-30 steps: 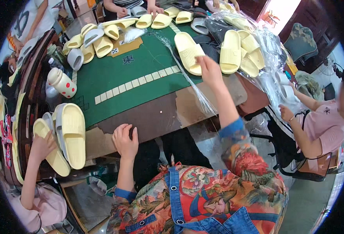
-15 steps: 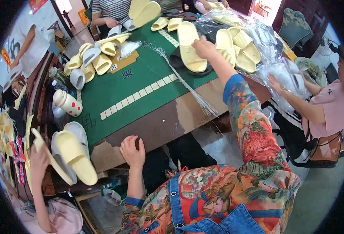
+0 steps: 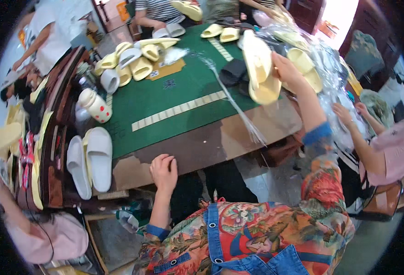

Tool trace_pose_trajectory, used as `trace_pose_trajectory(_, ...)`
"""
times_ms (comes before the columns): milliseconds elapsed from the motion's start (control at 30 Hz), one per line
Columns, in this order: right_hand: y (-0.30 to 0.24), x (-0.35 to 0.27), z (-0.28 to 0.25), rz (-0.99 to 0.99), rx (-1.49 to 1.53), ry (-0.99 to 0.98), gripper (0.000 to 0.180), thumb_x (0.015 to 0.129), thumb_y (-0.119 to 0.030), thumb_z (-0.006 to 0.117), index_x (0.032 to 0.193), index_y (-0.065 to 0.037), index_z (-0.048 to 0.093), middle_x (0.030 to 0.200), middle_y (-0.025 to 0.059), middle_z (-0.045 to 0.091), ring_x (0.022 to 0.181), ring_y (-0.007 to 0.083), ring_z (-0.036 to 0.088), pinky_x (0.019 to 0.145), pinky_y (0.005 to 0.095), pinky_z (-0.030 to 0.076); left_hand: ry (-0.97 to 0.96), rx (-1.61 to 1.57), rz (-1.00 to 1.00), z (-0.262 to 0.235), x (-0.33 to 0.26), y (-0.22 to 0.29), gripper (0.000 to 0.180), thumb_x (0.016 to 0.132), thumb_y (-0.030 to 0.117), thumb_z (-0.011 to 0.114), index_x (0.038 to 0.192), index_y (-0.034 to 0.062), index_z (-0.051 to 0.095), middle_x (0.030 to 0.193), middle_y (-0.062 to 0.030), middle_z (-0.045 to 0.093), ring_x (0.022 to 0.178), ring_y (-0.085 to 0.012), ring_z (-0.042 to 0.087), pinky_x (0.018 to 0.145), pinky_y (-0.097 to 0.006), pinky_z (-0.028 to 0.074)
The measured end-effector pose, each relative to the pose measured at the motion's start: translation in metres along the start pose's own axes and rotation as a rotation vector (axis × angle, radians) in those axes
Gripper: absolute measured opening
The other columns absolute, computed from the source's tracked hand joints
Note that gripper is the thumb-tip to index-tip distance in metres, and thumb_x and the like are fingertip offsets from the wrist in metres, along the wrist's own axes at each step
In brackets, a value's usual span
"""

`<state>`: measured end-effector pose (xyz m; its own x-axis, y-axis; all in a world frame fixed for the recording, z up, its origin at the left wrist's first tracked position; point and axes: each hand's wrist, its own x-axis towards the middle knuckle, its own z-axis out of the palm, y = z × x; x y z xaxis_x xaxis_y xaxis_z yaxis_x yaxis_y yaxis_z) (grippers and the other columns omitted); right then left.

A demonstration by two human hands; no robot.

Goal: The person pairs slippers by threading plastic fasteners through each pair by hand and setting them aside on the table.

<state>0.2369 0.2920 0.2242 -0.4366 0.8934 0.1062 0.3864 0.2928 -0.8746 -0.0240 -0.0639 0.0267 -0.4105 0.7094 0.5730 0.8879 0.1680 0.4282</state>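
In my right hand (image 3: 288, 73) at the table's far right is a pair of pale yellow slippers (image 3: 265, 88), gripped at the edge and blurred by motion. More yellow slippers (image 3: 305, 68) lie just beyond that hand. A black slipper (image 3: 232, 72) rests to their left. Empty and loosely curled, my left hand (image 3: 164, 172) hovers at the table's near edge, thumb a little apart from the fingers. Grey slippers (image 3: 99, 158) stand at the near left corner with a yellow one partly hidden between them. A bundle of thin white ties (image 3: 238, 107) stretches across the table.
Yellow and grey slippers (image 3: 140, 68) are heaped at the far left of the green-topped table (image 3: 183, 123). A white bottle with red dots (image 3: 94, 106) stands at its left edge. Clear plastic bags (image 3: 332, 82) cover the right end. Other people work around the table.
My right hand has moved away to the right with the slippers, which have turned. A co-worker at the left has carried yellow slippers off the near left corner. My left hand has curled slightly.
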Motion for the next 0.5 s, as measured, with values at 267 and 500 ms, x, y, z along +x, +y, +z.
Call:
trace_pose_trajectory(267, -0.057, -0.165, 0.119, 0.58, 1.15, -0.566, 0.043, 0.092, -0.048, 0.029, 0.117, -0.016, 0.047, 0.098, 0.0028, 0.055, 0.067, 0.0085, 0.051, 0.039, 0.0171, 0.023, 0.079, -0.497, 0.223, -0.004, -0.007, 0.085, 0.08, 0.063, 0.036, 0.076, 0.125, 0.0023, 0.038, 0.129, -0.018, 0.033, 0.117, -0.0362, 0.035, 0.098, -0.045, 0.029)
trace_pose_trajectory(500, -0.085, -0.203, 0.146, 0.825, 1.306, -0.661, 0.045, 0.094, -0.043, 0.026, 0.131, -0.018, 0.032, 0.118, 0.008, 0.047, 0.092, 0.0143, 0.055, 0.045, 0.015, 0.034, 0.163, -1.375, -0.25, -0.056, -0.004, 0.074, 0.056, 0.084, 0.017, 0.053, 0.129, -0.0031, 0.026, 0.127, -0.0177, 0.04, 0.116, -0.0247, 0.044, 0.096, -0.036, 0.036)
